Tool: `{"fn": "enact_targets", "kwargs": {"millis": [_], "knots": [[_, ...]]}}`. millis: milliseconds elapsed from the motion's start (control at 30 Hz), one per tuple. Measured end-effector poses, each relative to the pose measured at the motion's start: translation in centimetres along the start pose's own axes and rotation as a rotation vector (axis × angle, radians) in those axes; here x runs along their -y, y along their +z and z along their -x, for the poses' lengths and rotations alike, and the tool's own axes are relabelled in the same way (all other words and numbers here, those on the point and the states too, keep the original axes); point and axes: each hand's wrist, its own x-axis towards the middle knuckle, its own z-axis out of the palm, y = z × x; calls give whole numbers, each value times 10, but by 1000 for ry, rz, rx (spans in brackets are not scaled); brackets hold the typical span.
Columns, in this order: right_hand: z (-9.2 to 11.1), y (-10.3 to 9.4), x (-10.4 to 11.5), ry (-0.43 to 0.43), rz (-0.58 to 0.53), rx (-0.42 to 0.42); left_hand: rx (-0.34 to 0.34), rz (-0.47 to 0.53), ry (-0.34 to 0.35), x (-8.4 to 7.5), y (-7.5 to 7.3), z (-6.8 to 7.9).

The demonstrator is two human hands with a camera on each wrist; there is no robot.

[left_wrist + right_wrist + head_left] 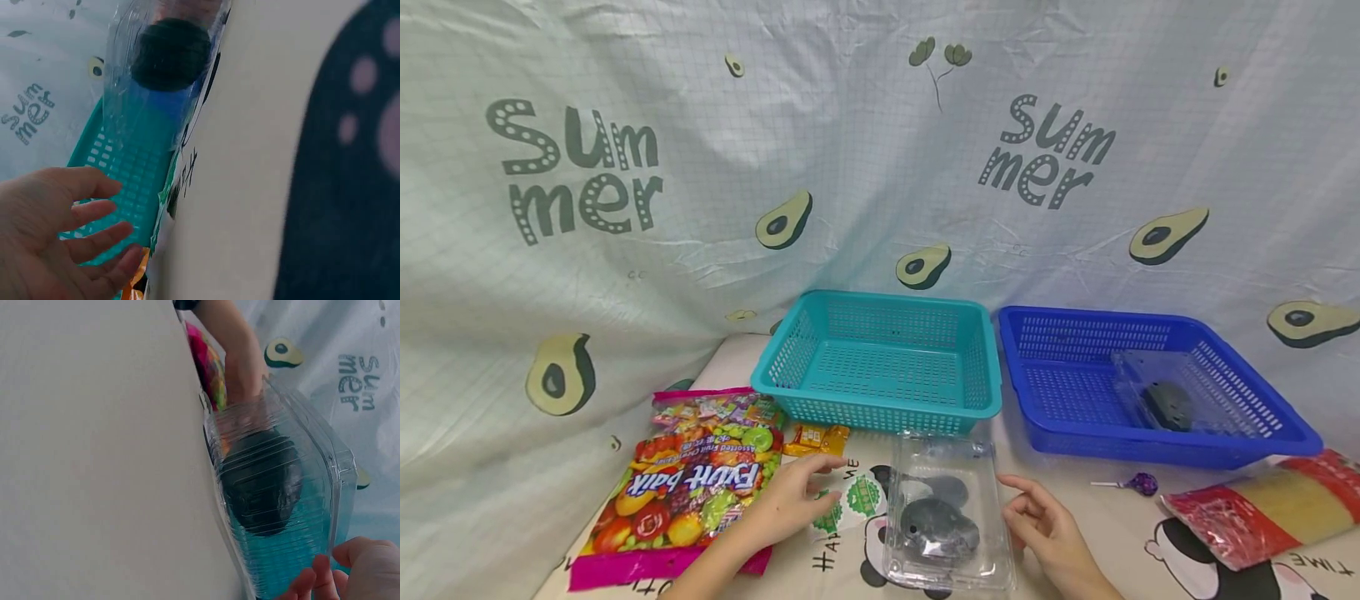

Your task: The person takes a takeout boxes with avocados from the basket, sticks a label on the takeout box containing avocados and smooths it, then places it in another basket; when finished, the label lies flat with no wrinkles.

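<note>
A clear plastic box (951, 454) lies on the table in the middle of the head view, with a dark, rounded, avocado-like fruit (936, 529) inside. My right hand (1041, 529) is at the box's right side, fingers loosely bent. In the right wrist view its fingertips (322, 569) are close to the box edge; whether they touch I cannot tell. My left hand (793, 500) is left of the box, fingers spread and holding nothing. Near its fingertips lie round green-and-white stickers (863, 495), and an orange wrapped packet (816, 439) is just beyond.
A teal basket (880, 408) stands behind the box. To its right, a blue basket (1135, 446) holds another clear box (1213, 383) with a dark item. A colourful candy bag (677, 492) lies left; a lollipop (1142, 483) and a red-and-yellow packet (1262, 508) lie right.
</note>
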Motion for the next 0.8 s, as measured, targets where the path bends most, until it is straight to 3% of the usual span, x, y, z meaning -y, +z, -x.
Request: {"fn": "enact_targets", "kwargs": {"millis": [100,233,367,567,667,800], "knots": [[1,-1,-1,-5,9,-17,14,-137,-35,3,-3,0],[1,-3,-3,-38,-4,-14,46,-246,-45,3,-1,2],[0,-3,-3,-73,-55,3,27,-314,-25,1,0,3],[-2,-4,0,-69,-71,-36,2,-265,-64,0,-4,1],[-4,-6,4,-116,-33,-66,-12,-221,-90,-4,-8,-1],[-5,-9,16,-211,69,-69,-107,-194,-76,-14,-12,-2]]}}
